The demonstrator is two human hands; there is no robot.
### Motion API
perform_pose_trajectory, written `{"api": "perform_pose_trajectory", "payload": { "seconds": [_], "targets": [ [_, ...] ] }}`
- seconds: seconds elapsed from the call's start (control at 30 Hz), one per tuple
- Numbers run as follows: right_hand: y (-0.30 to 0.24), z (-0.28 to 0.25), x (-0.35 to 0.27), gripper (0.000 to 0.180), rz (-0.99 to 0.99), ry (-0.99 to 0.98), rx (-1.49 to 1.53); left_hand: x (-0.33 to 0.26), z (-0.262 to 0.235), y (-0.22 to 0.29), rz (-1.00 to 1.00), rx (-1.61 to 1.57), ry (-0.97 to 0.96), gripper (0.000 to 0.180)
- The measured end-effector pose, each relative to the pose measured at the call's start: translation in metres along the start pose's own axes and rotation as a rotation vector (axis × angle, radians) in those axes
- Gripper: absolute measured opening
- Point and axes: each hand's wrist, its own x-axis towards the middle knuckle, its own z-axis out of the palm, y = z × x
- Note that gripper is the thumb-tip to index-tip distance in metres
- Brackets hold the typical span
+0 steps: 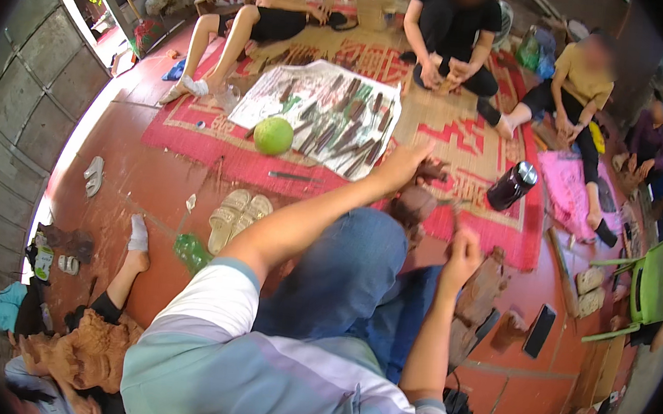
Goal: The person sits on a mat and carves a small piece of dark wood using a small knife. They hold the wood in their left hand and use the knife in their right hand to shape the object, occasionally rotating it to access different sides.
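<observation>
I sit on the floor in blue jeans, with a brown wooden carving [415,205] resting by my knee. My left hand [402,166] reaches forward and grips the far top end of the carving. My right hand [462,256] is closed in a fist around a thin carving tool [454,219], whose tip points up toward the wood. The two hands are apart, with the carving between them.
A paper sheet [274,94] with several chisels lies on a red woven mat [466,136], beside a green round fruit [273,135] and a loose chisel [294,176]. Nearby are sandals [239,214], a dark bottle [512,184], a phone [539,329], a green chair [651,286] and another carving [90,351]. Several people sit around.
</observation>
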Motion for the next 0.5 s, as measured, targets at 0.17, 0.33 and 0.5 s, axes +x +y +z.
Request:
{"api": "perform_pose_trajectory", "payload": {
  "seconds": [0.17, 0.33, 0.5],
  "targets": [
    [-0.061, 0.060, 0.013, 0.017, -0.260, -0.234, 0.064, 0.007, 0.001, -0.009, -0.021, -0.159, 0.071, 0.043],
    [0.008, 0.013, -0.007, 0.014, -0.034, -0.187, 0.197, 0.007, -0.002, -0.005, -0.042, -0.029, -0.027, 0.041],
    [-0.039, 0.010, 0.016, 0.014, -0.167, -0.114, -0.024, 0.009, -0.008, -0.010, 0.016, 0.003, -0.008, 0.046]
  ]
}}
